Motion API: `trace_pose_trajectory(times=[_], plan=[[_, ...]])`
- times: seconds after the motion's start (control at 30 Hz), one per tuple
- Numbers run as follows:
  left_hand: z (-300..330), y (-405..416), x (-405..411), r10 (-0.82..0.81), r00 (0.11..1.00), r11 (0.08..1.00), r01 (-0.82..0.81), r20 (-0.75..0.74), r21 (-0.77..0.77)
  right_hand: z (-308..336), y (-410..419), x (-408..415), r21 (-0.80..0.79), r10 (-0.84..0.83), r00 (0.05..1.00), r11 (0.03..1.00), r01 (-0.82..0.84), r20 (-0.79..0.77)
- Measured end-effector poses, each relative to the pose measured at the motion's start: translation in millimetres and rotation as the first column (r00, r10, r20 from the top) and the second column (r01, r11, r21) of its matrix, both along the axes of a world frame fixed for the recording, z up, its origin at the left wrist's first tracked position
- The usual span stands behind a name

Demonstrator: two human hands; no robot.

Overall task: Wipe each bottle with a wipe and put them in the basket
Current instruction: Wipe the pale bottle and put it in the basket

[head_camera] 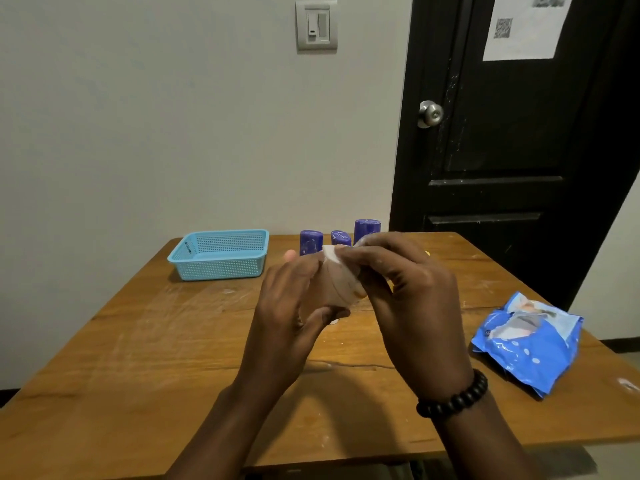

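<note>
No wording can be read anywhere. The white paper sheet taped to the black door carries a QR code and, above and right of that code, a blurred dark heading, illegible.

A single head-worn camera looks forward and down from above the near edge of a wooden table, facing a pale wall and a black door at one o'clock. It sits close to the left hand and right hand, which fill the centre, forearms entering from six o'clock. The wide lens bends the edges (the door frame leans). A basket lies at eleven o'clock, farther off. No second view overlaps it.
</note>
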State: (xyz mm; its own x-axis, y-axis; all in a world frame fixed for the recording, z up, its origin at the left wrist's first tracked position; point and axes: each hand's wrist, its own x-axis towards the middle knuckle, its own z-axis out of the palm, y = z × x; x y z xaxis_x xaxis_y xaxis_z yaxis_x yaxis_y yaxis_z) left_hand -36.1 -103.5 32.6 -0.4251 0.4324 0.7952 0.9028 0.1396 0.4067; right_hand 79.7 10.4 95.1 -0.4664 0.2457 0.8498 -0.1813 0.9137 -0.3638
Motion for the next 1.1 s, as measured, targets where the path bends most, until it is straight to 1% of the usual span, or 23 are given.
trace_pose_trajectory(times=[0.13, 0.2, 0.27, 0.33, 0.37, 0.4, 0.43, 0.47, 0.5, 0.57, 0.63, 0.7, 0.77, 0.83, 0.97, 1.1], plan=[[-1.2, 2.1, 3.2, 0.019, 1.0, 1.0, -0.019, 0.009, -0.008, -9.6, -2.0, 3.5, -0.077, -0.012, 1.0, 0.997, 0.012, -0.001], [-1.4, 2.6, 2.7, 0.052, 0.997, 0.998, -0.053, 0.057, 0.016, -14.3, -1.9, 5.9, -0.101, -0.001, 1.0, 0.995, 0.004, 0.031], [2.2, 2.1, 0.6, 0.065, 0.984, 0.992, -0.081, 0.163, 0.093, -20.3, -0.9, 8.8, -0.162, 0.058, 0.996, 0.986, -0.045, 0.074], [14.0, 1.3, -1.7, 0.034, 0.941, 0.975, -0.104, 0.336, 0.194, -29.3, 0.4, 9.4, -0.313, 0.151, 0.985, 0.942, -0.12, 0.078], [19.8, 1.0, -3.0, -0.02, 0.891, 0.96, -0.11, 0.454, 0.259, -34.2, 0.4, 8.6, -0.39, 0.176, 0.983, 0.91, -0.14, 0.057], [24.0, 1.0, -4.7, -0.136, 0.804, 0.93, -0.097, 0.579, 0.353, -37.8, -0.7, 7.2, -0.438, 0.175, 0.984, 0.887, -0.144, 0.03], [26.8, 1.9, -5.5, -0.294, 0.684, 0.882, -0.075, 0.668, 0.466, -40.0, -2.3, 5.2, -0.464, 0.159, 0.987, 0.875, -0.14, 0.002], [27.2, 2.8, -4.8, -0.437, 0.553, 0.826, -0.065, 0.709, 0.56, -40.8, -4.6, 2.9, -0.479, 0.145, 0.989, 0.867, -0.14, -0.028], [26.8, 3.7, -2.9, -0.538, 0.451, 0.776, -0.064, 0.712, 0.627, -40.4, -6.9, 0.0, -0.48, 0.133, 0.989, 0.865, -0.144, -0.058], [25.3, 5.5, 4.0, -0.648, 0.313, 0.711, -0.078, 0.694, 0.699, -38.1, -12.4, -6.0, -0.415, 0.1, 0.99, 0.9, -0.135, -0.104], [24.4, 7.7, 11.9, -0.721, 0.209, 0.656, -0.101, 0.66, 0.748, -37.9, -18.6, -11.8, -0.287, 0.064, 0.992, 0.953, -0.094, -0.112], [24.0, 9.5, 16.8, -0.778, 0.138, 0.602, -0.118, 0.614, 0.79, -40.1, -20.3, -16.3, -0.181, 0.028, 0.993, 0.982, -0.049, -0.115], [23.0, 11.1, 18.3, -0.814, 0.099, 0.558, -0.139, 0.572, 0.818, -41.9, -16.9, -18.3, -0.178, -0.001, 0.992, 0.984, -0.021, -0.123], [19.8, 12.2, 17.4, -0.813, 0.088, 0.557, -0.17, 0.576, 0.813, -41.9, -17.0, -18.6, -0.197, -0.02, 0.991, 0.98, -0.006, -0.132], [18.1, 14.5, 17.9, -0.803, 0.022, 0.579, -0.209, 0.596, 0.788, -45.1, -33.8, -17.6, -0.061, -0.03, 0.99, 0.998, 0.022, -0.137], [19.0, 13.3, 16.8, -0.803, 0.053, 0.569, -0.228, 0.593, 0.79, -44.6, -24.7, -15.2, -0.154, -0.077, 0.992, 0.986, 0.06, -0.104]])
